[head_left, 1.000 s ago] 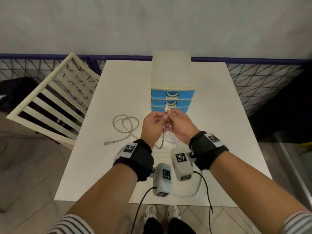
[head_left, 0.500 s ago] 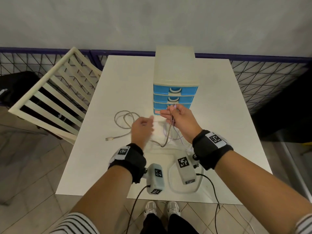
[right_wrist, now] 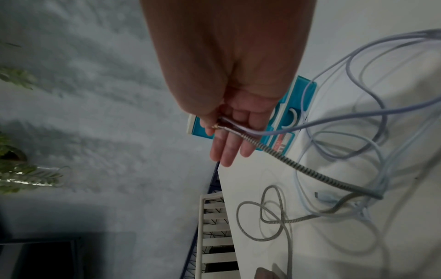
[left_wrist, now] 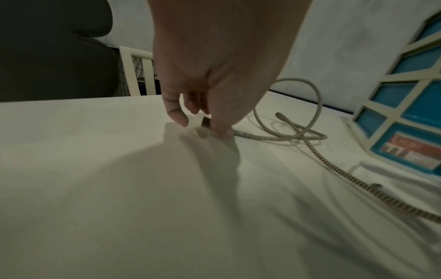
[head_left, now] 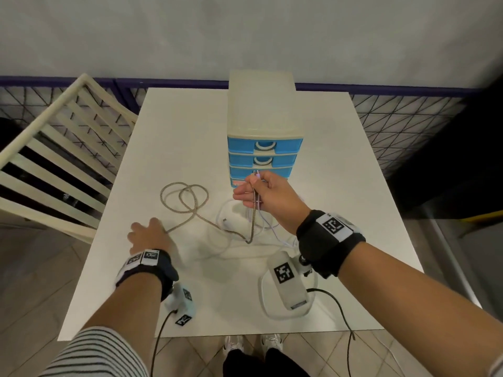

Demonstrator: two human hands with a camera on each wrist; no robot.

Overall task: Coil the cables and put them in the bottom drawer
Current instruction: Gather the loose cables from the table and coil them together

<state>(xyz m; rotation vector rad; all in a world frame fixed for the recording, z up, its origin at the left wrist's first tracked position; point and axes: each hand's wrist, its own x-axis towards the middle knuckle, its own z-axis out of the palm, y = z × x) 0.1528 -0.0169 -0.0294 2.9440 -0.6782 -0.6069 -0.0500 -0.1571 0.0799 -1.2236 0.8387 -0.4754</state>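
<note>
My right hand (head_left: 253, 186) (right_wrist: 222, 128), raised in front of the blue drawer unit (head_left: 264, 148) (right_wrist: 286, 113), pinches one end of the braided cable (head_left: 196, 213) (right_wrist: 298, 168) and one end of a lilac cable (head_left: 268, 224) (right_wrist: 358, 120) under its thumb. Both hang down to the white table (head_left: 190, 131). The braided cable loops to the left, and its USB plug (left_wrist: 205, 122) lies on the table between the fingers and thumb of my left hand (head_left: 147, 227) (left_wrist: 203, 122). A pale blue cable (head_left: 227, 212) (right_wrist: 372, 188) lies tangled under the right hand. All drawers are closed; the bottom one (head_left: 239, 182) is partly hidden.
A white slatted chair (head_left: 54, 148) stands against the table's left edge. A dark mesh fence (head_left: 402, 118) runs behind the table. The drawer unit (left_wrist: 405, 113) stands at the table's middle back. Black leads from the wrist cameras hang over the near edge (head_left: 340, 308).
My left hand let go near the right hand and moved down-left to the braided cable's plug. The right hand stays raised with the cable ends.
</note>
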